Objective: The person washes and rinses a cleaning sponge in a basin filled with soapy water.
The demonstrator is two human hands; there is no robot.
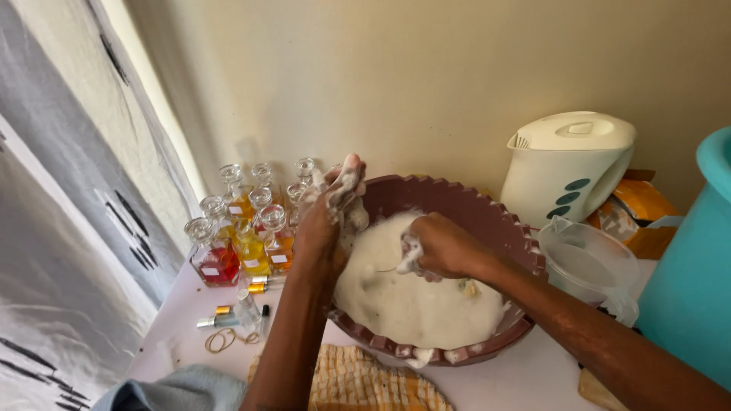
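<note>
Foam hid most of what sat in the basin point(457, 199); a small yellowish bit showed thru the suds near the right hand, too small to ID. The left hand point(327, 221) was raised over the basin's left rim, fingers curled shut around something coated in lather point(346, 190); what it was couldn't be made out. The right hand point(442, 247) lay low on the foam near the basin's middle, knuckles up, fingers closed on something hidden by suds, w/ a thin strand trailing left from it. Both forearms came in from the bottom edge of view, cut off there; the right one crossed the basin's right rim.

The basin, dull pink w/ a notched rim, stood at about the centre of the white table point(525, 377), near the wall. Glass bottles point(247, 236) w/ red, yellow & orange liquid were grouped toward the table's left back corner. Small vials and rubber bands point(222, 340) lay by the left edge. A checked yellow cloth point(358, 384) was at the front edge, partly out of frame. A white kettle point(571, 164) and clear jug point(590, 266) stood at the right back; a teal bucket point(689, 281) was cut off at the right.
</note>
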